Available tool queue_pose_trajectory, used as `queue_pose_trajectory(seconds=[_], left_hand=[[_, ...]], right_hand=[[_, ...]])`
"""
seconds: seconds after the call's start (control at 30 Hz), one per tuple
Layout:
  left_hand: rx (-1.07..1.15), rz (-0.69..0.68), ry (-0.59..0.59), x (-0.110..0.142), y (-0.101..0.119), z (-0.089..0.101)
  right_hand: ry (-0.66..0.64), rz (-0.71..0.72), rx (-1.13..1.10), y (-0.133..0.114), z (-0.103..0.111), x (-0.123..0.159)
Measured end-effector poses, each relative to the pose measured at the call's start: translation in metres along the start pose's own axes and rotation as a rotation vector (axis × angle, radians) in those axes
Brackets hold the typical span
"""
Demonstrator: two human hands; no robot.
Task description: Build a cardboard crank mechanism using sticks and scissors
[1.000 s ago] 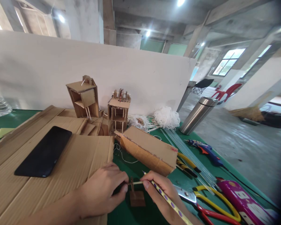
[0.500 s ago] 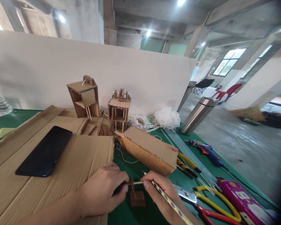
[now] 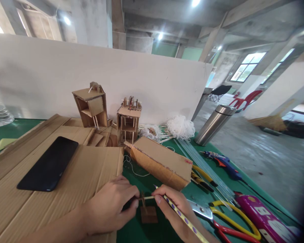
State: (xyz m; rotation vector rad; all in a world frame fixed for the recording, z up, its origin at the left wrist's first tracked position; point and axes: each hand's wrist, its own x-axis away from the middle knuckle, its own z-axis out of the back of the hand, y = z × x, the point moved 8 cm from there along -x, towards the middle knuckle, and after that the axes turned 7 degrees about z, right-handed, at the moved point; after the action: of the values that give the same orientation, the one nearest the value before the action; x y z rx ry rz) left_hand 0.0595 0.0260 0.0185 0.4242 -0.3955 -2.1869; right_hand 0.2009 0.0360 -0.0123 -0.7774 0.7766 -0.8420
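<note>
Low in the middle of the head view, a small brown cardboard piece [image 3: 149, 215] with upright strips lies on the green table. A thin pale stick [image 3: 149, 197] passes across at the strips. My left hand [image 3: 116, 202] pinches the strips' side, near the stick's left end; its fingertips hide what exactly they grip. My right hand [image 3: 173, 206] is closed around a yellow pencil with purple dots [image 3: 179, 214], its tip pointing up and away. The thumb and forefinger of that hand also pinch the stick's right end.
Cardboard sheets [image 3: 91, 168] bearing a black phone [image 3: 48, 163] cover the left. A long cardboard box [image 3: 162, 160] lies ahead, two cardboard models [image 3: 128, 125] behind. Pliers [image 3: 233, 216], a glue gun [image 3: 223, 163], a purple package [image 3: 263, 216] and a steel flask [image 3: 215, 125] are right.
</note>
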Motion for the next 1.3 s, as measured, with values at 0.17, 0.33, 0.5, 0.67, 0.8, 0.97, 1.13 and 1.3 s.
queue_pose_trajectory(seconds=[0.17,0.33,0.5,0.67,0.8,0.97,1.13,1.3], left_hand=[[-0.004,0.002,-0.009,0.000,0.001,0.000],[0.004,0.006,-0.003,0.000,0.001,0.001],[0.090,0.071,0.062,0.002,-0.003,0.010],[0.454,0.491,0.309,-0.006,-0.055,0.035],[0.753,0.722,0.441,-0.038,-0.097,0.049],[0.867,0.770,0.481,-0.081,-0.116,0.054],[0.951,0.781,0.504,-0.092,-0.120,0.044],[0.981,0.772,0.511,-0.088,-0.119,0.043]], right_hand=[[0.009,0.006,-0.002,-0.001,0.000,-0.003],[0.016,0.022,-0.003,-0.002,0.001,-0.002],[0.023,0.021,0.003,-0.001,0.002,0.000],[0.025,0.044,0.012,-0.003,0.003,-0.001],[0.022,0.060,-0.005,-0.002,0.002,-0.002],[0.021,0.050,0.010,0.001,0.001,-0.002],[0.046,0.054,0.018,-0.004,0.004,-0.003],[0.040,0.044,0.007,-0.004,0.003,-0.003]])
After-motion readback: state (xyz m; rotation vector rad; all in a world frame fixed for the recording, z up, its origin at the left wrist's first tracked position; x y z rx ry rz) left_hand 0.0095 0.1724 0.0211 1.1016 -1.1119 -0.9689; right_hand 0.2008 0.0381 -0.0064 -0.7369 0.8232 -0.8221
